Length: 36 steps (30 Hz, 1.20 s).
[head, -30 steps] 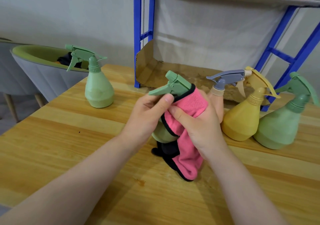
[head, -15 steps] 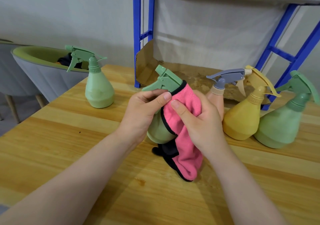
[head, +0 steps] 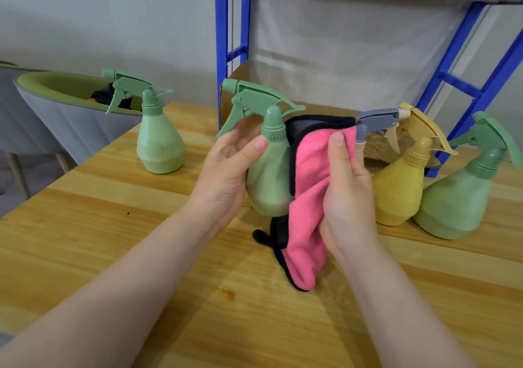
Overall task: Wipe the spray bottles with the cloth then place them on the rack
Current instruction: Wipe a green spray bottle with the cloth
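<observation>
Bright even light, soft shadows, slight overall blur, wide-angle edge bending

Three bottles (head: 396,186) crowd rack (head: 223,27) front right; bare table (head: 113,240) left.

Light wooden plank table (head: 113,254) with a small brown stain (head: 227,293) near the middle. Grey upholstered chair with olive-green inner lining (head: 56,118) at far left, dark item on its seat, unclear what. Torn brown cardboard sheet (head: 240,76) against a blue post. Pale grey wall (head: 113,13) behind.
</observation>
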Tool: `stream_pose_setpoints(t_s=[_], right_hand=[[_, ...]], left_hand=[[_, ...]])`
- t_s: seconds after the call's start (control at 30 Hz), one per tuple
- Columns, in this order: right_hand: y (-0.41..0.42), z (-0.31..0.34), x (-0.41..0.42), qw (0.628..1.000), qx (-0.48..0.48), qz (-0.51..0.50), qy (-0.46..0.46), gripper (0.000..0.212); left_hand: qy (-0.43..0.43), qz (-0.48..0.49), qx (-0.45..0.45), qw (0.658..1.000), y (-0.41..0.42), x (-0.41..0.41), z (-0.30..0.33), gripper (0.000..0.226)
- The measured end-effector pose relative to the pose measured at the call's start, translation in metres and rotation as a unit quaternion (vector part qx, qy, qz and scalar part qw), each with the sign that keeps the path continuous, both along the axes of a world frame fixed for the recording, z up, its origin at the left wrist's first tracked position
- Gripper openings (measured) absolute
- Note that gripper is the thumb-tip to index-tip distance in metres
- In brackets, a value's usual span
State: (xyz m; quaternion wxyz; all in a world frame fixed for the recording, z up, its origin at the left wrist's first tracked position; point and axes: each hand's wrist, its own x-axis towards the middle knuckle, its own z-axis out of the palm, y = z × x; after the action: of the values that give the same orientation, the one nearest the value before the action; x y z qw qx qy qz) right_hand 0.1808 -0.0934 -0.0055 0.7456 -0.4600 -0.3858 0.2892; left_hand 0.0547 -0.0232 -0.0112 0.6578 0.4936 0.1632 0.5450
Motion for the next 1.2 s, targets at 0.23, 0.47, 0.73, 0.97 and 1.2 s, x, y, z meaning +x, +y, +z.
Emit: stream_pose_setpoints(t_s=[0.23,0.47,0.73,0.97,1.2], right_hand=[[-0.003,-0.013,-0.01,0.989,-0.09,0.068,-0.092,0.042],[-0.002,-0.02,-0.024,0.982,-0.079,0.099,-0.143,0.039],[0.004,-0.02,-0.027,0.986,-0.094,0.123,0.066,0.053],[-0.003,-0.009,-0.025,0.955,-0.224,0.169,0.091,0.064],[0.0,-0.015,-0.023,0.968,-0.236,0.024,0.077,0.028]], left_hand=[[-0.052,0.09,-0.082,0.991,0.009,-0.007,0.008,0.047],[-0.128,0.093,-0.064,0.985,0.003,-0.008,0.008,0.041],[-0.12,0.035,-0.005,0.992,-0.007,0.0,0.002,0.022],[-0.058,0.113,0.038,0.991,-0.004,-0.004,0.003,0.019],[0.068,0.179,0.133,0.972,-0.015,0.005,-0.006,0.011]])
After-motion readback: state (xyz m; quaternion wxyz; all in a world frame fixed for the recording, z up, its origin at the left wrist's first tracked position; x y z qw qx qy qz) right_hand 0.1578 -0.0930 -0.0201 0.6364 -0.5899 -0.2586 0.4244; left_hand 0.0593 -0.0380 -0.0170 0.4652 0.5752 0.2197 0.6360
